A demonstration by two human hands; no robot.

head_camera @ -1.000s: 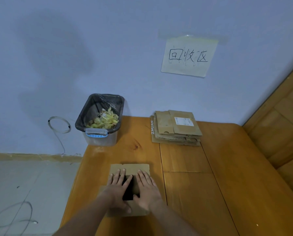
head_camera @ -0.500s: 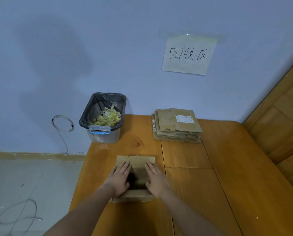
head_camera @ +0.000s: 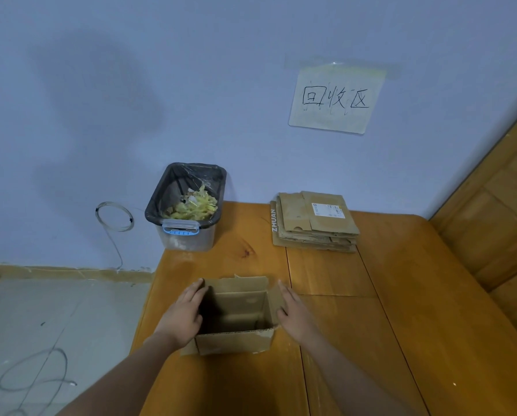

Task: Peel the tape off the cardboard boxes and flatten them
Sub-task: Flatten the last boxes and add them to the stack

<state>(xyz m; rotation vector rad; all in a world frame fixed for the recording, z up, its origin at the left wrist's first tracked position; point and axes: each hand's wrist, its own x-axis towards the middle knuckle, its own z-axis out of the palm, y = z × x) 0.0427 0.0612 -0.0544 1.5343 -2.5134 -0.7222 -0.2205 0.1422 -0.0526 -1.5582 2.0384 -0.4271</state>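
Cardboard box (head_camera: 236, 322), small and brown, stands open-topped near the front left edge of the wooden table (head_camera: 356, 325), its dark inside showing and its rim torn and ragged at the near right corner. One flap stands up along the far side; another hangs down the near wall.

The left hand (head_camera: 185, 316) lies flat against the box's left wall, fingers straight and together, their tips reaching the far left corner of the rim. The right hand (head_camera: 293, 310) lies the same way against the right wall, fingers straight and pointing away from the person, thumb toward the box. Neither hand curls round anything; both press the sides with open palms, and both bare forearms reach in from the near edge.

At the far edge of the table, against the wall and to the right of the box, lies a stack of flattened cartons (head_camera: 314, 223); the top one bears a white label, and the word ZHUAN runs along the left edge of a lower one. At the far left corner stands a clear plastic bin (head_camera: 188, 205) lined with a black bag, with a blue latch on its near side and a heap of yellowish tape scraps (head_camera: 194, 205) inside.

A paper sign (head_camera: 335, 99) with handwritten characters is taped to the pale wall above the stack. A thin wire coil (head_camera: 114, 216) hangs on the wall left of the bin.
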